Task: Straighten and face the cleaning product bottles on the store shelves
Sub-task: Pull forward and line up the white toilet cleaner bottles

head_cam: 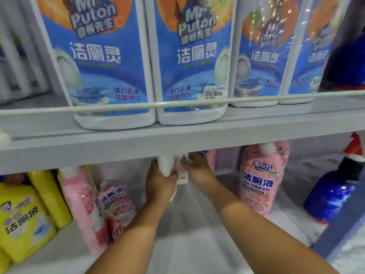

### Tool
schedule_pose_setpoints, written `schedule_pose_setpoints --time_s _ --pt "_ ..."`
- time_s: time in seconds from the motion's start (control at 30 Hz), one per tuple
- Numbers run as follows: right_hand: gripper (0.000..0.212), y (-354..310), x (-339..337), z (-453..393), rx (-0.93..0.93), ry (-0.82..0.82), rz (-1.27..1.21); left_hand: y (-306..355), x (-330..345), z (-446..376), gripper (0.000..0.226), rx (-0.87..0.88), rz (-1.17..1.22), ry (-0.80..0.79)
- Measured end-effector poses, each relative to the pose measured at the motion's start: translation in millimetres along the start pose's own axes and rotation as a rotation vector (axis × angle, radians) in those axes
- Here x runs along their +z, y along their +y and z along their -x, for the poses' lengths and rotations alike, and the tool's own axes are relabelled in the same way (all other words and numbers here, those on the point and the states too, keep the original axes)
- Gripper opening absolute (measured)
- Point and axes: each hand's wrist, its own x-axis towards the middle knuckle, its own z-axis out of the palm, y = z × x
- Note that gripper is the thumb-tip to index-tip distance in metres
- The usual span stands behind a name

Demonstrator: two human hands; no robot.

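Observation:
Both my hands reach deep into the lower shelf [189, 230]. My left hand [160, 184] grips a white-capped pink bottle [167, 165] near its neck, its top hidden under the upper shelf's edge. My right hand [195, 167] touches the same bottle from the right side, fingers around its back label. Other pink bottles stand to the left [116, 202] and right [260, 178]. Large blue-labelled white bottles [102, 62] [195, 62] line the upper shelf, labels facing forward.
Yellow bottles [23, 220] crowd the lower shelf's left end. A dark blue spray bottle with a red trigger [335, 192] stands at the right. A white wire rail [177, 104] runs along the upper shelf's front. The grey shelf edge [177, 143] overhangs my hands.

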Motion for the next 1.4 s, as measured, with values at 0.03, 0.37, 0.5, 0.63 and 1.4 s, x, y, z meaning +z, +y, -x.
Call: schedule_pose_setpoints --time_s 0.03,0.37,0.5,0.63,1.4 --pt "0.048 0.2 5.1 -8.2 -0.003 0.005 0.019 -3.8 -5.5 -2.2 0.051 -0.011 0.001 0.004" --pt "0.062 13.1 29.1 -40.5 -0.131 0.133 0.2 -35.5 -47.2 4.3 0.045 -0.059 0.082 0.019" --pt "0.07 20.8 17.6 -21.2 -0.118 0.105 0.124 -32.4 -49.0 14.2 0.042 -0.049 0.098 0.035" --pt "0.045 25.5 -6.3 25.7 -0.172 0.015 0.067 -25.0 -48.2 32.6 0.045 -0.072 0.107 0.029" --pt "0.044 27.0 -102.6 234.4 -0.177 -0.265 -0.127 60.1 -124.7 284.0 0.04 -0.161 0.28 0.19"
